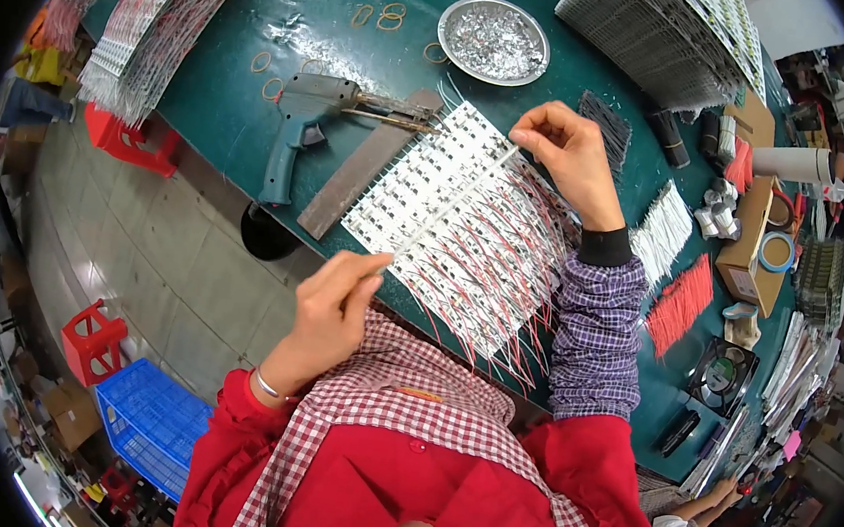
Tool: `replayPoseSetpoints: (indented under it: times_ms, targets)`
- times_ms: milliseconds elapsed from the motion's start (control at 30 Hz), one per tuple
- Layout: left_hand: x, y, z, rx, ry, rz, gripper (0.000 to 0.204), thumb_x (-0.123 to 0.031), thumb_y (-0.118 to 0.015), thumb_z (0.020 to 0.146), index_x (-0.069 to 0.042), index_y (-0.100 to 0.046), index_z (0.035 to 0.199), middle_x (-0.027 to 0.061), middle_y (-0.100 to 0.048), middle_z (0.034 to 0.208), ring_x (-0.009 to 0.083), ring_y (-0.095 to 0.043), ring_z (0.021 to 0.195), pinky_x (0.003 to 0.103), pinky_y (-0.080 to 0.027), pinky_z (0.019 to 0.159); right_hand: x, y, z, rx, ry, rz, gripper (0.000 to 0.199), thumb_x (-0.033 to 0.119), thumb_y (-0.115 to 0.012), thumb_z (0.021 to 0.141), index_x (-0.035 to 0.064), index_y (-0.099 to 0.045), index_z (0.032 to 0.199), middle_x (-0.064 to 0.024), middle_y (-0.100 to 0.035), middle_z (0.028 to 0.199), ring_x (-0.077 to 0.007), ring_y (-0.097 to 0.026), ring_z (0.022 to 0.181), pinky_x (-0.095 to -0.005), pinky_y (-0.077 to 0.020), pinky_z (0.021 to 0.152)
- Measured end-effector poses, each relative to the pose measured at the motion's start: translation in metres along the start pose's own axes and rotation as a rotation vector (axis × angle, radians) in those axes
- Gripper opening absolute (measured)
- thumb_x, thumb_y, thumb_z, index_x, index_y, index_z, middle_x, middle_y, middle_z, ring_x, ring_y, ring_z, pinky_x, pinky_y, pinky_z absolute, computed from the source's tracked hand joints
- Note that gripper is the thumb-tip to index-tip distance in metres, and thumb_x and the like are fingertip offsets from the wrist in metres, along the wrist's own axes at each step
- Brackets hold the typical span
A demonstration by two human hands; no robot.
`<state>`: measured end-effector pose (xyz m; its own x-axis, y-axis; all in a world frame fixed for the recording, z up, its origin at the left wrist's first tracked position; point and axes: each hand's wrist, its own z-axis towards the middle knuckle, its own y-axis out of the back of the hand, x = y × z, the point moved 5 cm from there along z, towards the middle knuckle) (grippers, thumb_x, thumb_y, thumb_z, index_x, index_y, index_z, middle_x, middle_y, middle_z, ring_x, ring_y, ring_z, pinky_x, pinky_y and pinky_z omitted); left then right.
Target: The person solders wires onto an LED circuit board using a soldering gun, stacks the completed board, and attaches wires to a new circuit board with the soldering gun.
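Strip (454, 205), thin and pale, runs slantwise across the white board (400, 193), its ends in two grips. Left hand (331, 308): grip clamped on the near end. Right hand (574, 158): grip clamped on the far end. Board lies on the worktop (399, 69), between the hands; strip-board contact, cannot tell from here.

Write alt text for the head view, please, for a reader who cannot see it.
A person's left hand and right hand pinch a thin pale strip, spanning a white circuit-board panel partly covered in red and white wires. A soldering gun lies left of the panel on a green table, with a metal dish of silvery scraps beyond.
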<state>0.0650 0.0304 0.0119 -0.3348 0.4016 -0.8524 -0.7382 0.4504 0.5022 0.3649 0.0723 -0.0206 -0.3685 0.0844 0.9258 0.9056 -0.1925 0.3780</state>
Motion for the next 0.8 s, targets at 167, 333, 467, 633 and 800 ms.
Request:
replayPoseSetpoints:
  times_ms: [167,333,467,633,800]
  targets:
    - [0.017,0.005,0.019,-0.035,0.005,0.083,0.030,0.008,-0.058,0.088,0.000,-0.066,0.116,0.0160,-0.064,0.088,0.0268,-0.062,0.069,0.031,-0.049,0.062,-0.003,-0.023,0.007,-0.205,0.158,-0.253,0.011,0.007,-0.071,0.086,0.0000,-0.069,0.095,-0.0067,-0.061,0.085,-0.0131,-0.057,0.069,-0.0266,-0.0453,0.062]
    - [0.027,0.007,0.017,-0.062,-0.006,0.081,0.031,0.008,-0.058,0.089,0.000,-0.066,0.118,0.0172,-0.065,0.090,0.0288,-0.064,0.072,0.032,-0.050,0.064,0.019,-0.019,-0.006,-0.352,0.188,-0.315,0.008,0.004,-0.069,0.086,0.0014,-0.069,0.093,-0.0085,-0.061,0.087,-0.0177,-0.061,0.072,-0.0299,-0.0483,0.064]
    - [0.033,0.008,0.014,-0.060,0.025,0.068,0.031,0.008,-0.057,0.089,0.000,-0.066,0.118,0.0170,-0.065,0.089,0.0285,-0.063,0.072,0.032,-0.050,0.065,0.040,-0.038,-0.025,-0.089,0.323,-0.387,0.012,0.011,-0.072,0.081,0.0043,-0.069,0.090,-0.0113,-0.060,0.090,-0.0305,-0.058,0.092,-0.0395,-0.0476,0.080]
    - [0.031,0.008,0.018,-0.027,0.000,0.054,0.033,0.008,-0.057,0.089,0.000,-0.065,0.120,0.0171,-0.064,0.091,0.0287,-0.063,0.073,0.033,-0.050,0.065,0.046,-0.057,-0.034,0.066,0.300,-0.416,0.010,0.007,-0.071,0.080,0.0012,-0.067,0.087,-0.0109,-0.059,0.088,-0.0302,-0.056,0.089,-0.0384,-0.0463,0.077]
    - [0.031,0.004,0.018,-0.027,-0.035,0.070,0.038,0.010,-0.057,0.087,-0.002,-0.064,0.123,0.0165,-0.062,0.089,0.0305,-0.063,0.072,0.034,-0.050,0.062,0.053,-0.064,-0.054,0.102,0.316,-0.443,0.009,0.003,-0.071,0.077,0.0000,-0.063,0.081,-0.0121,-0.056,0.085,-0.0317,-0.055,0.084,-0.0396,-0.0456,0.073]
